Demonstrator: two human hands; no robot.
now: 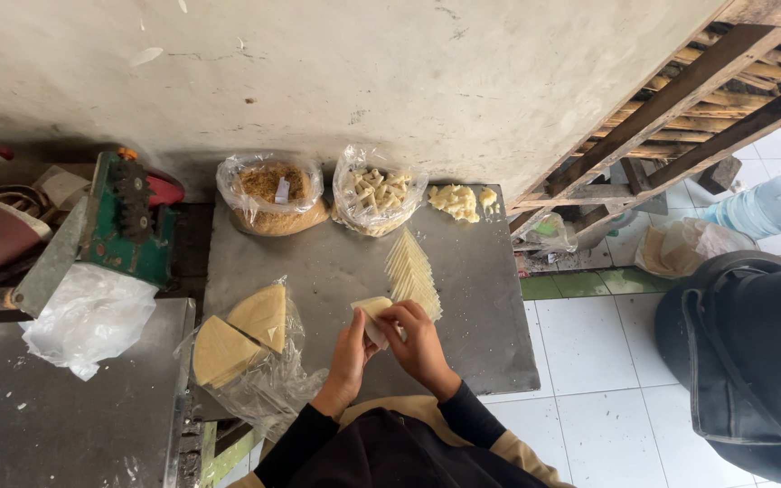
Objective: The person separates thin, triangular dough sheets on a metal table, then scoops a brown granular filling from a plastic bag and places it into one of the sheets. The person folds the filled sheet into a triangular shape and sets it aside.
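Both my hands meet over the near part of a grey metal table [318, 262]. Together they hold one pale dough piece [373, 314]: my left hand [350, 357] supports it from below and my right hand [416, 343] pinches it from the right. Just beyond my right hand lies a fanned row of thin pale dough triangles [411, 269]. To the left, wedge-shaped stacks of pale dough sheets [241, 333] rest on a clear plastic bag.
At the table's far edge stand a clear bag of brown crumbs [271, 194], a clear bag of folded dough pieces [377, 192] and a small loose pile of them [458, 201]. A green geared machine [124, 221] and white plastic [88, 316] sit left. A dark bag [752, 361] lies right on white tiles.
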